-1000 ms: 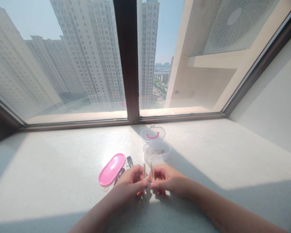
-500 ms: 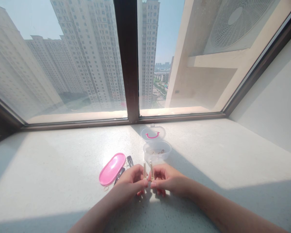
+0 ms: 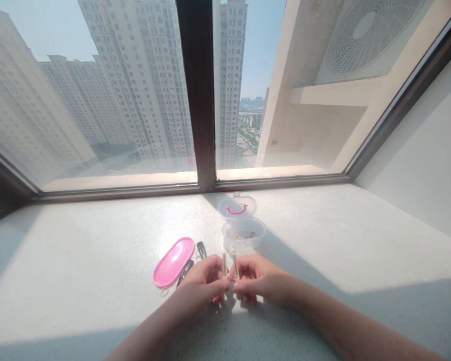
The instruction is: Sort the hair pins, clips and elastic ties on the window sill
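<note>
My left hand (image 3: 209, 280) pinches a slim gold hair clip (image 3: 224, 264) that points up and away from me. Close beside it, my right hand (image 3: 256, 278) pinches a second gold hair clip (image 3: 235, 266) in the same pose, its top leaning slightly left. The fingertips of both hands almost meet. Just beyond them stands a clear plastic box (image 3: 244, 243) with several small hair ties or clips inside. Its lid (image 3: 236, 202), with a pink handle, lies folded back toward the window.
Left of my hands lies a pink oval tray (image 3: 173, 262). Beside it are a black snap clip (image 3: 201, 249), a dark clip (image 3: 185, 272) partly behind my left hand, and a thin hair tie (image 3: 164, 292). The speckled sill (image 3: 97, 260) ends at the window frame (image 3: 135, 193).
</note>
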Available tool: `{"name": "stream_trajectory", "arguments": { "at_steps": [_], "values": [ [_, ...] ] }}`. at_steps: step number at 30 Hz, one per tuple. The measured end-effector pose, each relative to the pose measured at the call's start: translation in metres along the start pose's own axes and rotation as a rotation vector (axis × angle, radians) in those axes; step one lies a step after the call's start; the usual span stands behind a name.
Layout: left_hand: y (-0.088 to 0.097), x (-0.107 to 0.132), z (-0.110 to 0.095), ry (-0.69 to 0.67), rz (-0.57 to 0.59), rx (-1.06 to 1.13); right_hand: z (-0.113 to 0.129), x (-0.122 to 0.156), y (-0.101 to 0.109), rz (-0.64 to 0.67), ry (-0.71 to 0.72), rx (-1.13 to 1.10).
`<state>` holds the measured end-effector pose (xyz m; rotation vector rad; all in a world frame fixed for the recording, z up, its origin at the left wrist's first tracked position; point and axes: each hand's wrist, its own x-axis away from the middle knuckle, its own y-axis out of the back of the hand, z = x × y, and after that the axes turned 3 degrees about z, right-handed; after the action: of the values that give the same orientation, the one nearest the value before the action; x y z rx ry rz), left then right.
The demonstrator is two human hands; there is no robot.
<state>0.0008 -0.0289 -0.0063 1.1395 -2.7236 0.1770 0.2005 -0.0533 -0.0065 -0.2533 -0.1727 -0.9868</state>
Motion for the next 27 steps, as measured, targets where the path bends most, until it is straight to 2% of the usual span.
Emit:
{"name": "stream_trajectory", "arguments": {
  "at_steps": [16, 27],
  "values": [
    [-0.0027, 0.0012, -0.0064, 0.013, -0.014, -0.011, 0.0038, 0.0016, -0.0011, 0.008, -0.014, 0.006],
    [-0.0006, 0.0005, -0.0006, 0.001, -0.011, -0.018, -0.0004, 0.0002, -0.0001, 0.013, 0.014, -0.006]
  ]
}}
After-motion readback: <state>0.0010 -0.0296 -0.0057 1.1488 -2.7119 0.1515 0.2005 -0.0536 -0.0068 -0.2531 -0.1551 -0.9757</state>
